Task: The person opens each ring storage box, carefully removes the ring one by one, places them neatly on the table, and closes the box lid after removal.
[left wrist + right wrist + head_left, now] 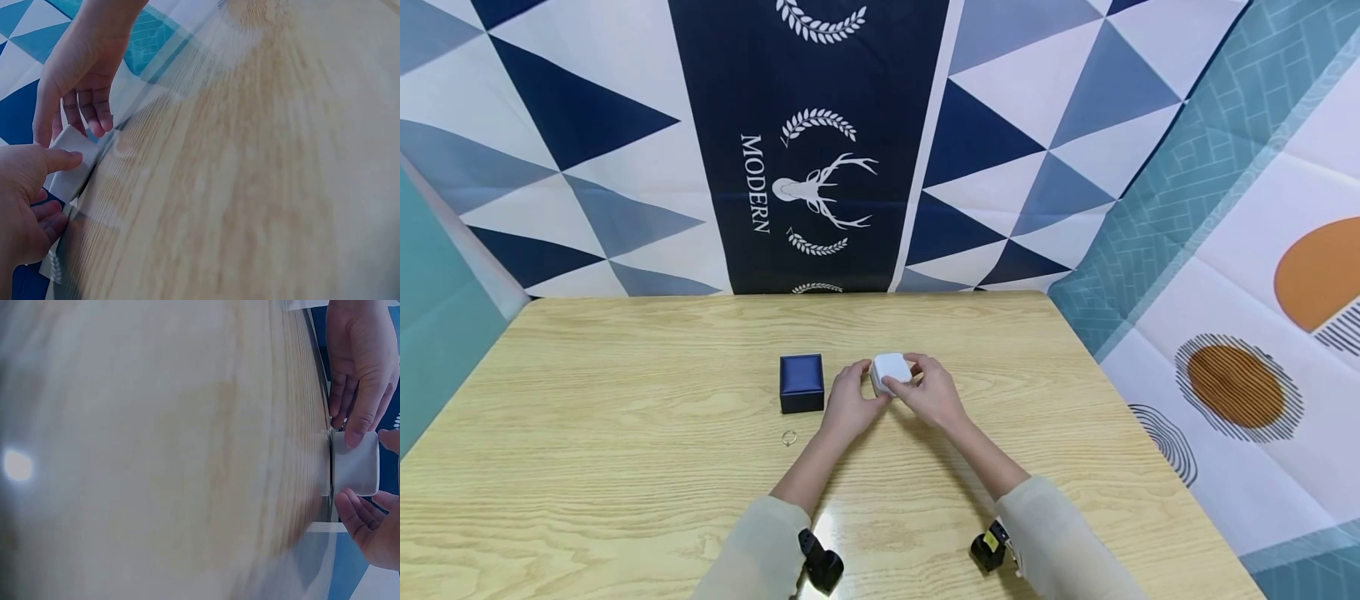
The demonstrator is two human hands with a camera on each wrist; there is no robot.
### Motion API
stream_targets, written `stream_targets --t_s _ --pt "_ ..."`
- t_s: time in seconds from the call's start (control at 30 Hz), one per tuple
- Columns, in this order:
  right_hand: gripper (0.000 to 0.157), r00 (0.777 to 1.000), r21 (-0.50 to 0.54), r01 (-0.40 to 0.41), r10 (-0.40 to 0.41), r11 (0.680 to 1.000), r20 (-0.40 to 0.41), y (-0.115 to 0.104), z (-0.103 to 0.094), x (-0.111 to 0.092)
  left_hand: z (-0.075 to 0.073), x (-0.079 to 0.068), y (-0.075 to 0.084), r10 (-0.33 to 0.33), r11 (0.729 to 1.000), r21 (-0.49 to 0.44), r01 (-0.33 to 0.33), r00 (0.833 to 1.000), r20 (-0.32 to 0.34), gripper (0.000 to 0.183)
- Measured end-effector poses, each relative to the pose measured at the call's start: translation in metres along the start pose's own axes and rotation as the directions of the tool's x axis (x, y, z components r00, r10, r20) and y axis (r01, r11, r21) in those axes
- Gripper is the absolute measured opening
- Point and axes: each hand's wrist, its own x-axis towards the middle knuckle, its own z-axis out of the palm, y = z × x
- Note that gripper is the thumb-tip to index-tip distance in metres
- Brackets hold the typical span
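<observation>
A small white box [891,367] with rounded corners is held between both hands over the wooden table. My left hand [850,407] grips its left side, with the thumb at the near face. From the right, my right hand [936,395] has its thumb near the front corner and its fingers around the far side. The right wrist view shows the white box [356,464] with fingers at its opposite sides. To the left of the hands stands a dark navy box [802,383] with a padded blue top. A thin ring [788,437] lies on the table just in front of it.
The wooden table [625,467] ends at the back against a patterned blue and white cloth [1000,167]. Another printed cloth [1240,392] hangs along the right side. Black wrist cameras sit at both sleeves.
</observation>
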Motion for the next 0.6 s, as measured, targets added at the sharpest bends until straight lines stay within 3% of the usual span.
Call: stream_targets --t_s 0.6 --pt "0.062 0.998 -0.048 0.054 -0.055 0.997 -0.011 -0.0004 0.005 -0.0008 0.0056 0.0049 -0.0022 -0.01 1.0 0.015 0.011 1.0 -0.02 0.058"
